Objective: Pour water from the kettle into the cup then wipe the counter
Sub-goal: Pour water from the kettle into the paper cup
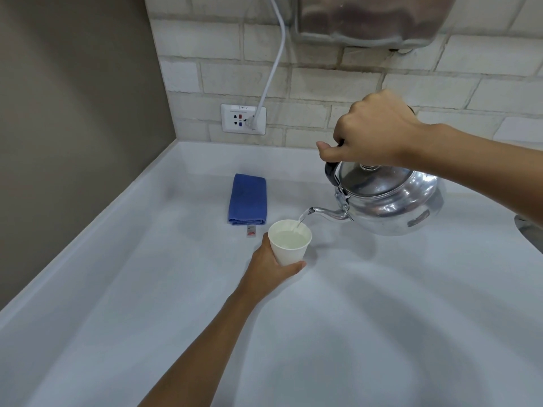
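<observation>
A shiny metal kettle hangs tilted to the left above the white counter. My right hand grips its black handle from above. A thin stream of water runs from the spout into a white paper cup, which holds water well up its inside. My left hand wraps around the cup's lower part from the left and front. A folded blue cloth with a small tag lies flat on the counter just behind and left of the cup.
A wall socket with a white cable plugged in sits on the tiled wall behind. A metal appliance hangs high on that wall. A brown wall borders the counter on the left. Something metallic shows at the right edge.
</observation>
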A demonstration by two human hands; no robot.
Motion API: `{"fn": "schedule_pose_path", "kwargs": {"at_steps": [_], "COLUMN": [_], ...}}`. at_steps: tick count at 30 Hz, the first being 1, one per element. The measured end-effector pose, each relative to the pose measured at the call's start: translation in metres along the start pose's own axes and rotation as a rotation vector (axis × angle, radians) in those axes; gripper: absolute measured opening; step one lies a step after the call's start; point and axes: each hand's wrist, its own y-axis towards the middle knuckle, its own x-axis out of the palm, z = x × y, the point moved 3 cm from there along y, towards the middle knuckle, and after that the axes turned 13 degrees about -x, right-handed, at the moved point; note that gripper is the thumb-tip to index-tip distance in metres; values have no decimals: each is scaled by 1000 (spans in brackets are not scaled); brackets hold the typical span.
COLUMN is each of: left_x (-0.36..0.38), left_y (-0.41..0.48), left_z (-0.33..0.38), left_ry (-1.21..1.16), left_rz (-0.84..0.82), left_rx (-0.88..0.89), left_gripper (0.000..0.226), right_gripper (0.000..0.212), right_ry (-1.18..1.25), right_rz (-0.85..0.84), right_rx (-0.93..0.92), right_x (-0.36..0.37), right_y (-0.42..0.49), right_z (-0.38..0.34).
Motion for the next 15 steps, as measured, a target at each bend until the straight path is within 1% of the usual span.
{"fn": "schedule_pose_path", "kwargs": {"at_steps": [15], "left_x": [-1], "left_y": [-3], "left_z": [3], "left_ry": [22], "left_rz": [8], "left_rx": [-8], "left_gripper": [85], "right_gripper": [61], "right_ry": [26], "right_rz": [-9], "right_rx": [-19], "right_x": [4], "right_y": [1], "right_z": [-5]}}
